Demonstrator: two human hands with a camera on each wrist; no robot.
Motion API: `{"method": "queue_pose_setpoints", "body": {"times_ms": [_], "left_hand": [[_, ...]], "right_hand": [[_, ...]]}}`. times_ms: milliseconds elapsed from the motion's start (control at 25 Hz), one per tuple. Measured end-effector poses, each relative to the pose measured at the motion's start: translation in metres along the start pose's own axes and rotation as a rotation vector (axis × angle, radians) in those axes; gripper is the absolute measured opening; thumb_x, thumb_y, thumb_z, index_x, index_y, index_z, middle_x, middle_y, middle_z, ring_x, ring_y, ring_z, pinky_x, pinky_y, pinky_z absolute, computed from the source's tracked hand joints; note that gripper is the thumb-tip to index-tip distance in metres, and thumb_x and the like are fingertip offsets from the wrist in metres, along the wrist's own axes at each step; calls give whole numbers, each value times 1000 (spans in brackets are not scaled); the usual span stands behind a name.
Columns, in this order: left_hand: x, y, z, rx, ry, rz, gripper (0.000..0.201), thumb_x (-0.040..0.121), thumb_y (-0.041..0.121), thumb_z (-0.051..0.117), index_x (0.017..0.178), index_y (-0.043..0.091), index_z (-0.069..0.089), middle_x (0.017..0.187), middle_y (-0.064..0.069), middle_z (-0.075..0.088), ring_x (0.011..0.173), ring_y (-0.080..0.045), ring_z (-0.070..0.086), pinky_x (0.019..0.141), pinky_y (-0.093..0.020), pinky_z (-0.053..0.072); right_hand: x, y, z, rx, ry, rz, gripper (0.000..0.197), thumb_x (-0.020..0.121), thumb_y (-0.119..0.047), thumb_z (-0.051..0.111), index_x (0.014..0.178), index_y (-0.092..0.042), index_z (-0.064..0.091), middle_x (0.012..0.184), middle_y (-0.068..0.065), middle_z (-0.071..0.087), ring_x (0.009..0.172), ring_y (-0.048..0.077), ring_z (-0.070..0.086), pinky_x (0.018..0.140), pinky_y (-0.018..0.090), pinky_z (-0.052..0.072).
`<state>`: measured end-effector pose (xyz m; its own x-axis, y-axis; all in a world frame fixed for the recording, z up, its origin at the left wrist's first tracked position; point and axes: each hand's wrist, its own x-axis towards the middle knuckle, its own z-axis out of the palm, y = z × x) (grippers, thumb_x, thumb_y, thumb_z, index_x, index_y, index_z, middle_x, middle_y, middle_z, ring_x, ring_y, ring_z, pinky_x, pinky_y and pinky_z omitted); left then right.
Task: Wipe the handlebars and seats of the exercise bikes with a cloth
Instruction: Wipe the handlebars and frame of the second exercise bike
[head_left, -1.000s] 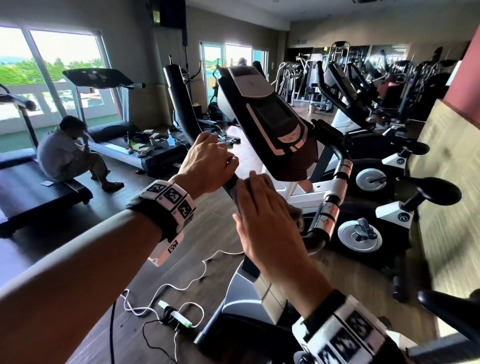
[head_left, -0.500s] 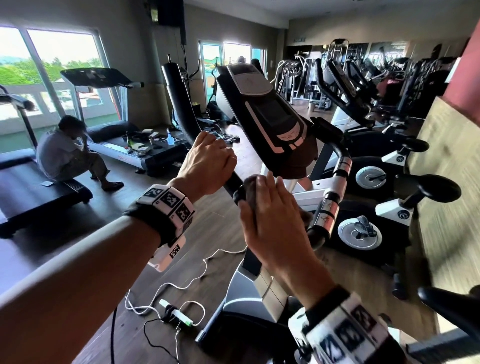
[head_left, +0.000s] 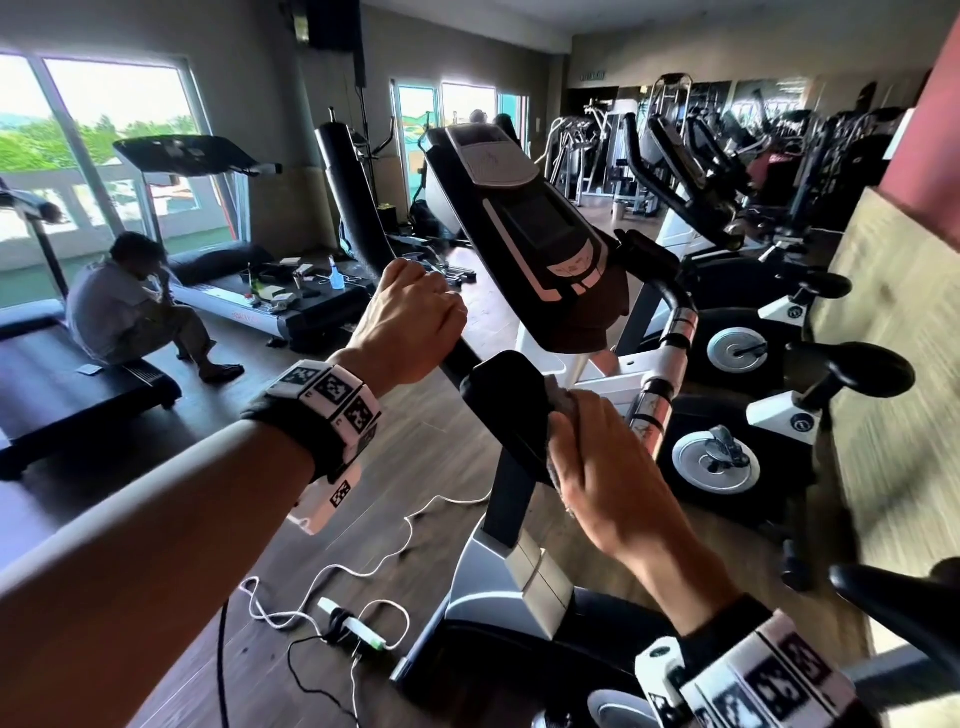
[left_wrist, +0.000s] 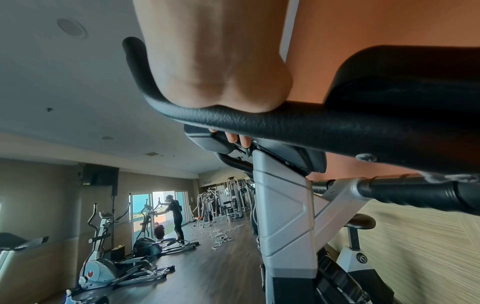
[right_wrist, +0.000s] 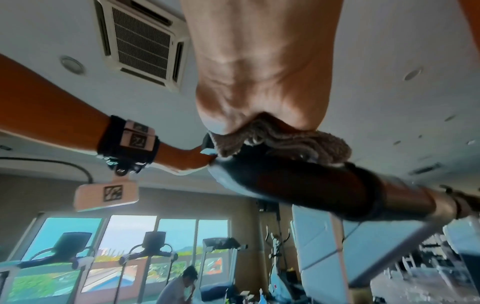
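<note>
I stand at an exercise bike. My left hand (head_left: 410, 322) grips its black left handlebar (head_left: 457, 358); in the left wrist view the left hand (left_wrist: 215, 61) wraps the handlebar (left_wrist: 259, 121) and the fingertips (left_wrist: 237, 139) show beneath it. My right hand (head_left: 602, 467) lies flat on a grey cloth (head_left: 563, 400) and presses it on the right side of the black handlebar pad (head_left: 509, 405). Seen from the right wrist, the cloth (right_wrist: 280, 142) is bunched between the right hand (right_wrist: 259, 82) and the pad (right_wrist: 298, 181). The bike's black seat (head_left: 893, 603) shows at the lower right.
The console (head_left: 535, 234) rises just behind the pad. More bikes with black seats (head_left: 857, 364) line the wood-panelled wall (head_left: 893, 395) on the right. White cables and a power strip (head_left: 353, 629) lie on the floor at the left. A person (head_left: 130, 306) sits on a treadmill.
My right hand slid the cloth down and toward me along the pad, uncovering the pad's upper left part. My left hand kept its grip on the handlebar.
</note>
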<state>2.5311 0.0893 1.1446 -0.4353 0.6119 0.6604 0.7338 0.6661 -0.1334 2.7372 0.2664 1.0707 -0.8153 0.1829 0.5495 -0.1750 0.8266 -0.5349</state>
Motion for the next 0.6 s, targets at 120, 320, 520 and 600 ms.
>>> {"method": "queue_pose_setpoints", "body": {"times_ms": [120,320,520,600], "left_hand": [[1,-1,-1,-11,-9,-8,56,98,39,26,84,15,75,91,-1,67,96,-24,54,105,-41,32],[0,1,-2,6,-4,5,56,97,39,26,84,14,74,90,-5,66,93,-29,54,102,-45,34],[-1,2,-1,12,10,6,55,98,38,27,83,14,74,91,-4,67,92,-27,54,101,-43,34],[-1,1,1,24,31,4,54,99,37,29,82,15,74,90,-3,68,91,-27,54,102,-43,34]], "right_hand": [[27,3,-8,43,62,-40,40,104,-45,38,120,-11,53,107,7,63,100,26,62,83,32,46],[65,-33,13,31,-35,-302,42,105,-35,38,135,-10,54,126,8,61,120,22,55,105,41,45],[32,-23,14,25,-73,-355,50,108,-38,31,146,-11,50,150,1,52,145,13,38,121,31,27],[35,-17,11,22,-91,-377,50,109,-38,31,147,-12,50,152,0,50,145,11,38,122,31,25]]}}
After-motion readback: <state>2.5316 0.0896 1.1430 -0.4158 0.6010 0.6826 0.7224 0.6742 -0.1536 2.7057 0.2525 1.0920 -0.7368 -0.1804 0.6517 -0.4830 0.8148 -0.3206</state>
